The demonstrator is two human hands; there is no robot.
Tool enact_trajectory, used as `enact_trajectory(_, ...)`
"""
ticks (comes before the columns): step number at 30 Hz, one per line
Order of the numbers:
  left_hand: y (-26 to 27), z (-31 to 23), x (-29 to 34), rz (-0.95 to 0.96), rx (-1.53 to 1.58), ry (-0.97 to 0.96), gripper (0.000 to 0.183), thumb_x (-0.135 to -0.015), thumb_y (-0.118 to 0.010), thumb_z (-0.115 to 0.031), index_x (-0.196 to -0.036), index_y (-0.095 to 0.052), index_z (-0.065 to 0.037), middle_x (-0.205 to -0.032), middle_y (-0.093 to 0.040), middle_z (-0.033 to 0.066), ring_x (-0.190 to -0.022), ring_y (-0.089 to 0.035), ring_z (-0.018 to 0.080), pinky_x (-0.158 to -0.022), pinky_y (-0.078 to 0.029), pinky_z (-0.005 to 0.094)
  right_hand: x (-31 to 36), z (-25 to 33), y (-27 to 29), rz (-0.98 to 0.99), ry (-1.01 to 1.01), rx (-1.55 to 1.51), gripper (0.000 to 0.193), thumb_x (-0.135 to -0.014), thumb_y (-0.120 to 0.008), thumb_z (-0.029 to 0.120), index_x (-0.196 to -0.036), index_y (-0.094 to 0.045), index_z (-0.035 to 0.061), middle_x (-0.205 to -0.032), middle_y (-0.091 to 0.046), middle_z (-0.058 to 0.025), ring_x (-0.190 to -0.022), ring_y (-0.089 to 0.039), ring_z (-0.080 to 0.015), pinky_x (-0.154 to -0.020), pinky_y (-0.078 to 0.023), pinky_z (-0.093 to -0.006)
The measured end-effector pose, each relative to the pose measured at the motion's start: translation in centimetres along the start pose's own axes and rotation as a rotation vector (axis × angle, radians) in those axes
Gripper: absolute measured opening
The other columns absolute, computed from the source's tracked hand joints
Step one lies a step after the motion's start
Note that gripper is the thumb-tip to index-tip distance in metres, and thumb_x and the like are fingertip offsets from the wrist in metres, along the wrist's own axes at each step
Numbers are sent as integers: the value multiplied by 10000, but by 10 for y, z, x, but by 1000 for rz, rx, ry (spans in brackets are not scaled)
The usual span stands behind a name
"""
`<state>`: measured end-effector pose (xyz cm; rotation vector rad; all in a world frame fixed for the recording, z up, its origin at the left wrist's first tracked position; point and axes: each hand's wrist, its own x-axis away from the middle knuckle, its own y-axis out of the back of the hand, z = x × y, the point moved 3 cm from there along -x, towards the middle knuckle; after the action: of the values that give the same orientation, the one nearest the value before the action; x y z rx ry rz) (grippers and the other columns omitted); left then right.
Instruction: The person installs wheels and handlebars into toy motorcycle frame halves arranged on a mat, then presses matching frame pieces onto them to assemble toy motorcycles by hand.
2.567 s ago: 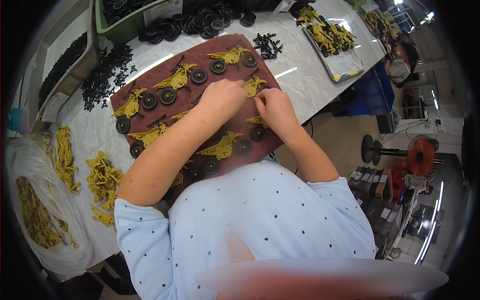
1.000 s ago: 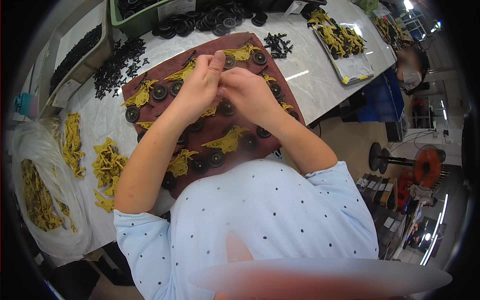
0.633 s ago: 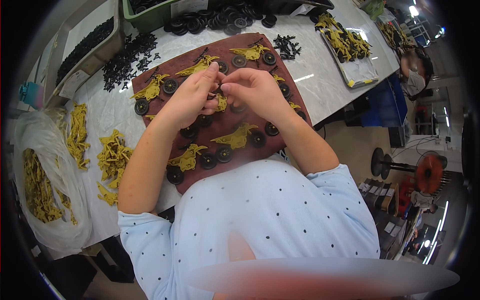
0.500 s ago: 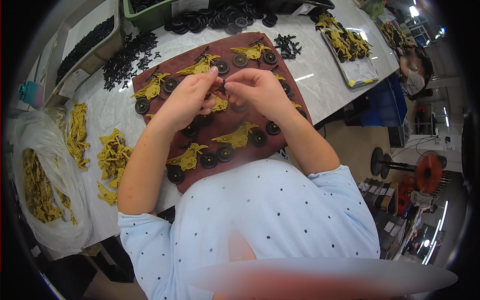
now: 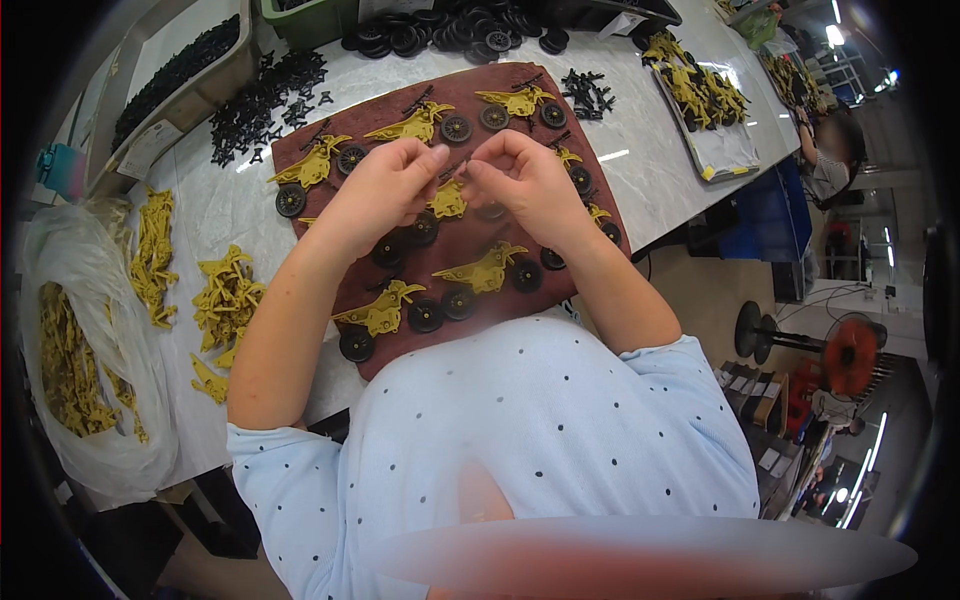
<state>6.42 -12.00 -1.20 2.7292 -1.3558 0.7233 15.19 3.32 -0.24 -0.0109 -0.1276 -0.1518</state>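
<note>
Over the dark red mat (image 5: 400, 85), my hands are close together. My right hand (image 5: 528, 190) pinches a small dark part (image 5: 456, 171) between thumb and forefinger. My left hand (image 5: 392, 190) is closed with its fingers curled, just left of that part; whatever it grips is hidden. Below them lies a yellow toy motorbike body (image 5: 447, 199), partly covered by my hands. Around it on the mat are several more yellow bodies, such as one near me (image 5: 482, 268), and black spoked wheels (image 5: 458, 303). Thin black handlebar-like pieces rest beside the far bodies.
Loose black parts (image 5: 268, 108) and a grey bin (image 5: 195, 100) are at the far left. Black wheels (image 5: 405, 40) pile up behind the mat. Yellow parts lie at left beside a plastic bag (image 5: 150, 400). A tray (image 5: 725, 155) of yellow-and-black assemblies stands at right; a person (image 5: 835, 155) is beyond.
My two hands have drawn slightly apart, with the dark part still at the right fingertips. The whole view has shifted a little; the pieces on the mat look unmoved.
</note>
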Motion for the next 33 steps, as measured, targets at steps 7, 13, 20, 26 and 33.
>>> enact_trajectory(7,-3,10,-17,-190,-995,-491,185,-812,-649,-148,-941,-648,-15,-811,-636,182,-776,-615,367,-708,-485,424,3,1,3,31,-19,101,121,-897,-585,50,-996,-582,-19,-934,-645,-61,-808,-638,-106,-694,-522,-225)
enact_trajectory(13,-23,6,-15,-317,-1280,-434,189,-774,-680,-161,-834,-616,6,-864,-621,178,-841,-615,342,-720,-499,427,7,-8,11,-187,151,183,119,-810,-657,-9,-928,-638,-18,-770,-629,-63,-759,-642,-142,-668,-527,-258)
enact_trajectory(20,-20,5,-19,-305,-1372,-279,207,-778,-678,-194,-793,-636,9,-823,-638,176,-815,-629,334,-704,-515,422,18,-3,-4,-92,331,719,144,-736,-703,48,-870,-651,32,-751,-617,-119,-744,-627,-253,-659,-489,-352)
enact_trajectory(26,-18,13,-23,-344,-1392,-345,211,-796,-659,-197,-768,-643,12,-817,-644,166,-812,-637,329,-703,-521,419,25,-9,-9,-88,219,903,132,-773,-661,57,-901,-660,26,-854,-657,-135,-798,-636,-274,-721,-505,-337)
enact_trajectory(33,-25,12,-19,-405,-1379,-342,213,-801,-650,-187,-768,-643,23,-824,-644,180,-802,-640,335,-698,-529,409,25,-14,-7,-165,317,971,133,-773,-653,67,-900,-648,30,-814,-637,-137,-784,-620,-309,-702,-503,-382)
